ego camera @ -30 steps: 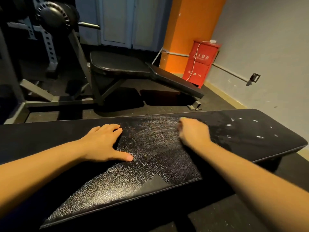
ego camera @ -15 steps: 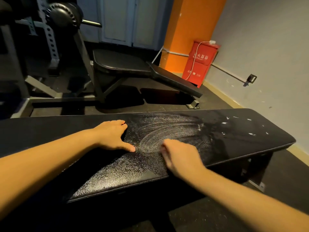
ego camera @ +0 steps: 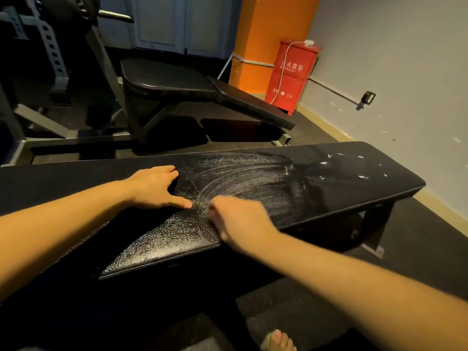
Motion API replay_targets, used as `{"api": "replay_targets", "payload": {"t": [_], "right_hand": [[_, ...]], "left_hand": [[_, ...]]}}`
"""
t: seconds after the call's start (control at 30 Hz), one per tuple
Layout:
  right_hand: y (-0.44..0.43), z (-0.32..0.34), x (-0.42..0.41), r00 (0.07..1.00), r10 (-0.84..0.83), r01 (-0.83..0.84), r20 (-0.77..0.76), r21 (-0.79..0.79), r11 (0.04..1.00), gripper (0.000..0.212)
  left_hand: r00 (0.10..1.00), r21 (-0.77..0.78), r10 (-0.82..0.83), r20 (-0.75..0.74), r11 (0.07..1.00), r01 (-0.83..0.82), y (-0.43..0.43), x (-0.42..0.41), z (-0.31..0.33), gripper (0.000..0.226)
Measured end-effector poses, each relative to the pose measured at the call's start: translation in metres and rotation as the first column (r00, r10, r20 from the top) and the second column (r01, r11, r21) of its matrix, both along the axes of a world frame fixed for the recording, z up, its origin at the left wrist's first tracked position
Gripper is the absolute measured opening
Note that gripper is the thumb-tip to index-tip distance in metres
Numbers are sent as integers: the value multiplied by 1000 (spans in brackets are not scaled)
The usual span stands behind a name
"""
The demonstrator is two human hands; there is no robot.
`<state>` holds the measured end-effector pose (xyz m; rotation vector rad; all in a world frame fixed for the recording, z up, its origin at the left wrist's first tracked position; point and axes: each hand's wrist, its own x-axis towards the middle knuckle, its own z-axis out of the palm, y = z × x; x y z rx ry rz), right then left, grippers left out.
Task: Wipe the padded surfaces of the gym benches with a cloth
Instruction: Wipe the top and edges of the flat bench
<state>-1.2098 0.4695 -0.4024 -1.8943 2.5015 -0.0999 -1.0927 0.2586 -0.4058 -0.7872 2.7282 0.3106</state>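
The right hand has swept back across the bench from the far side of the pale streaks and is now just beside the left thumb, near the front edge. The left hand has hardly shifted. It lies flat on the padding with its fingers straight and spread, holding nothing.

The right hand's fingers are curled under and blurred with motion. No cloth shows beneath them, so I cannot tell whether they grip one.

The bench stands low and long in front of the person. Its top is a black grained pad, shiny where it has been rubbed. White flecks are still scattered towards its right end. A second bench waits behind.

The pad looks soft but firmly backed, and likely slick where damp. The bench seems heavy enough to stay put, so a flat palm should steady it. A cloth would be light and limp, best bunched under the fingertips.
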Motion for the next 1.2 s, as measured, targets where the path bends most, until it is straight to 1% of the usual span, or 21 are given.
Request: {"api": "replay_targets", "payload": {"t": [0.07,0.13,0.2,0.23,0.27,0.33,0.4,0.47,0.5,0.53,0.6,0.7,0.77,0.83,0.87,0.93,1.0,1.03,1.07,1.13,1.2], "right_hand": [[9,-3,-63,974,-197,197,-114,-10,980,13],[26,2,-126,879,-424,427,-220,-35,904,12],[35,3,-157,802,-544,543,-248,-80,836,13],[31,2,-156,791,-563,555,-239,-109,825,13],[21,2,-144,798,-557,540,-231,-137,830,13],[-4,0,-102,874,-462,445,-151,-135,885,14],[-20,1,-50,971,-237,234,-36,-76,969,12],[-21,-1,-16,1000,11,-10,17,-45,999,13],[-23,-2,-21,997,67,-66,23,-56,996,15],[-23,-1,-37,999,36,-35,17,-57,998,17],[-19,-2,-92,980,-193,191,-39,-62,980,19],[5,1,-186,818,-565,546,-109,-163,822,18],[6,-1,-196,782,-615,591,-100,-197,783,14],[-15,0,-161,851,-517,493,-96,-193,848,14],[-28,0,-134,902,-429,415,-50,-175,893,14],[-46,-2,-71,984,-175,179,47,-108,978,14],[-51,-6,-26,994,93,-86,62,-97,992,10],[-53,-7,-26,986,159,-153,46,-108,982,10],[-53,-7,-40,993,116,-114,20,-94,989,9],[-53,-7,-96,987,-154,150,-54,-79,986,11],[-44,-5,-162,884,-451,434,-125,-144,889,13]], "left_hand": [[1000,5,-1,-10,1000,1,2,2,1,177],[1000,6,-10,-18,1000,10,5,2,2,180],[1000,10,-13,-12,1000,13,8,-1,5,181],[1000,6,-6,-11,1000,6,9,-3,6,181],[1000,-4,2,-9,1000,-2,9,-5,7,181],[1000,-24,11,0,1000,-11,9,-9,8,181],[1000,-42,14,11,999,-14,11,-10,8,181],[1000,-59,16,25,998,-15,13,-8,7,182],[999,-64,19,26,998,-18,14,-7,7,181],[1000,-66,20,22,998,-19,15,-6,7,180],[1000,-60,17,6,998,-16,14,-6,4,178],[1000,-50,13,-9,999,-13,9,-7,-1,177],[1000,-44,14,5,999,-14,6,-9,-2,178],[1000,-46,15,9,999,-15,4,-11,-2,177],[1000,-52,13,11,999,-12,3,-12,-1,177],[1000,-80,4,7,997,-4,2,-13,-3,175],[1000,-103,3,2,995,-3,0,-11,-7,172],[1000,-98,7,-1,995,-7,-1,-10,-8,171],[1000,-86,11,-11,996,-12,-2,-9,-10,170],[999,-62,13,-40,998,-15,-4,-7,-12,167],[998,-56,1,-55,998,-4,-3,-6,-13,166]]}}
